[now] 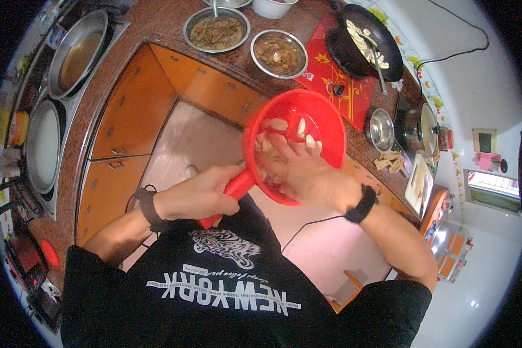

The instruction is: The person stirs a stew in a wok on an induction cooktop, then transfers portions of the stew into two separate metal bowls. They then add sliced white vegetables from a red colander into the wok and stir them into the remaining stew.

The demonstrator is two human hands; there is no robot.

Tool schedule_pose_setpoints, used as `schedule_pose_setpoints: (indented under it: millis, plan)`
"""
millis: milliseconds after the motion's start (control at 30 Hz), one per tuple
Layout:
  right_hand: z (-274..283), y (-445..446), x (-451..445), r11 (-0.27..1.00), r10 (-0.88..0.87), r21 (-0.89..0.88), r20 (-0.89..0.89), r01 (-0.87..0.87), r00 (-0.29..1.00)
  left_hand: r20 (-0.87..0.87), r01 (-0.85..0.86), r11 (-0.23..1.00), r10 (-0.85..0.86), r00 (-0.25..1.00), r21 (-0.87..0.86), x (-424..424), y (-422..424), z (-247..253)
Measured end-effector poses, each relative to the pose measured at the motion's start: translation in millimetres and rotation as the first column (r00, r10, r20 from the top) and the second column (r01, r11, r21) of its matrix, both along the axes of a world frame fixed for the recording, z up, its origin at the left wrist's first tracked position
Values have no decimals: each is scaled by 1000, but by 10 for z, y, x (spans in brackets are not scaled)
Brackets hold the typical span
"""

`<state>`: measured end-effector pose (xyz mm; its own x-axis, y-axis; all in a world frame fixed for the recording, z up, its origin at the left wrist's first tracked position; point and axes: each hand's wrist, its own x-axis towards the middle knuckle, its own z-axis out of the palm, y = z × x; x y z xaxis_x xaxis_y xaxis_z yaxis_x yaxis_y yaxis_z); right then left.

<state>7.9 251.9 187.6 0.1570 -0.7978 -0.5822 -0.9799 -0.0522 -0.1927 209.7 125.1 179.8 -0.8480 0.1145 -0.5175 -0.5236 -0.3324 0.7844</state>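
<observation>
My left hand [200, 189] grips the handle [240, 185] of a red plastic water scoop [326, 108], held up in front of my black T-shirt [217, 300]. Down inside the scoop is my right hand [300, 169], blurred, its fingers among pale slices [312, 143] of food. Whether those fingers hold any slices is too blurred to tell. Each wrist wears a dark band.
On the counter beyond stand two steel bowls of cooked food [217, 35] [278, 54] and a black wok [391, 56] holding pale slices and a metal spatula [379, 69]. Two pans [80, 54] [43, 148] sit on the stove at left. A knife lies on the cutting board [415, 182] at right.
</observation>
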Motion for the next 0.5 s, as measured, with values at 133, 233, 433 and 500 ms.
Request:
schedule_pose_setpoints:
  millis: [133,233,433,500]
  plan:
    - [-274,182,3,972,50,-209,-253,-105,966,-25,60,998,-60,998,12,85,-27,-33]
    - [-315,22,-198,965,-29,-258,-297,-51,954,-82,58,998,-60,995,-29,114,-66,-49]
    - [84,-117,-336,922,-294,-236,81,305,952,59,64,998,-65,996,12,160,-159,-48]
    - [99,-136,-295,904,-360,-169,192,392,913,55,75,997,-76,996,20,170,-161,-92]
